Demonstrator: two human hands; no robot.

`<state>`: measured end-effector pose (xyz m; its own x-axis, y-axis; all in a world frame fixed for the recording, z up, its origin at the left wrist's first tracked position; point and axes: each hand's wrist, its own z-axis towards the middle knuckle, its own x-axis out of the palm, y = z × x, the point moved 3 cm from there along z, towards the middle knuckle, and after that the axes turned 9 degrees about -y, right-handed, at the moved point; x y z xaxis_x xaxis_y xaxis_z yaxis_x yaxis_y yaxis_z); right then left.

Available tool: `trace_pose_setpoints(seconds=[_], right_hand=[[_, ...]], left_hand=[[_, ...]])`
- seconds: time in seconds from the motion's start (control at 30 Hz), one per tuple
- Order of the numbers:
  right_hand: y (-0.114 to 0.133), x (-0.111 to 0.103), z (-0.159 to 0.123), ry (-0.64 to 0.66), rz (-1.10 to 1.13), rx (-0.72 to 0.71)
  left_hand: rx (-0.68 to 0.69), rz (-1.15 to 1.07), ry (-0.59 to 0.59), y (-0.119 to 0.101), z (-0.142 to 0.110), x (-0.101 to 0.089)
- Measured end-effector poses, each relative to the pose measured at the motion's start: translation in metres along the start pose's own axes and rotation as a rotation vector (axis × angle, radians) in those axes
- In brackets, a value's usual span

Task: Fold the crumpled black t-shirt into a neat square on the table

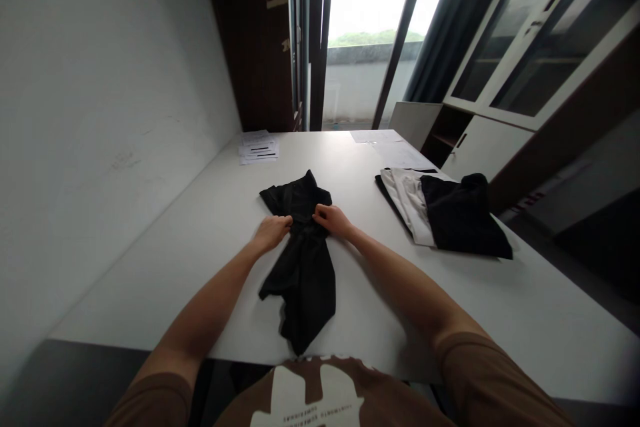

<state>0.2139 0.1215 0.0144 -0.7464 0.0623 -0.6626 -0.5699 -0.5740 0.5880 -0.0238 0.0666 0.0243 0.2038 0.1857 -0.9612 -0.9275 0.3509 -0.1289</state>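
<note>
White table (165,260) beside a bare wall carries the work. Left hand (271,232) and right hand (333,219) both pinch shut on a black garment (303,273), bunching its middle at mid-table. Right of it lies a pile of folded clothes (443,213); papers (259,147) sit far back.

Both arms stretched forward, left hand (271,232) and right hand (331,219) fingers curled, close together
</note>
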Motion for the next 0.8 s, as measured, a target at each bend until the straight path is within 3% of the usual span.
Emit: trace_pose_setpoints(seconds=[0.13, 0.2, 0.3, 0.4, 0.5, 0.57, 0.63, 0.7, 0.8], right_hand=[[-0.023, -0.02, 0.004, -0.257, 0.108, 0.16], [-0.031, -0.025, 0.004, -0.273, 0.085, 0.212], [-0.032, -0.025, 0.005, -0.181, 0.021, 0.211], [-0.019, -0.023, 0.005, -0.101, -0.067, 0.036], [0.002, -0.023, 0.003, -0.11, -0.116, -0.139], [0.015, -0.02, 0.001, -0.113, -0.102, -0.174], [0.025, -0.015, -0.002, -0.064, -0.063, -0.15], [0.031, -0.006, -0.005, 0.047, -0.023, -0.11], [0.033, 0.003, -0.007, 0.238, 0.035, -0.116]], left_hand=[[-0.192, 0.051, -0.059, 0.05, 0.002, -0.007], [-0.281, 0.07, -0.09, 0.068, 0.001, -0.008], [-0.358, 0.088, -0.142, 0.08, -0.001, -0.008], [-0.378, 0.084, -0.244, 0.078, 0.0, -0.008], [-0.187, -0.025, -0.324, 0.062, 0.003, -0.004], [0.0, -0.114, -0.269, 0.048, 0.005, 0.002], [0.101, -0.171, -0.187, 0.039, 0.004, 0.008], [0.099, -0.188, -0.16, 0.037, 0.004, 0.011], [-0.02, -0.144, -0.195, 0.046, 0.005, 0.009]])
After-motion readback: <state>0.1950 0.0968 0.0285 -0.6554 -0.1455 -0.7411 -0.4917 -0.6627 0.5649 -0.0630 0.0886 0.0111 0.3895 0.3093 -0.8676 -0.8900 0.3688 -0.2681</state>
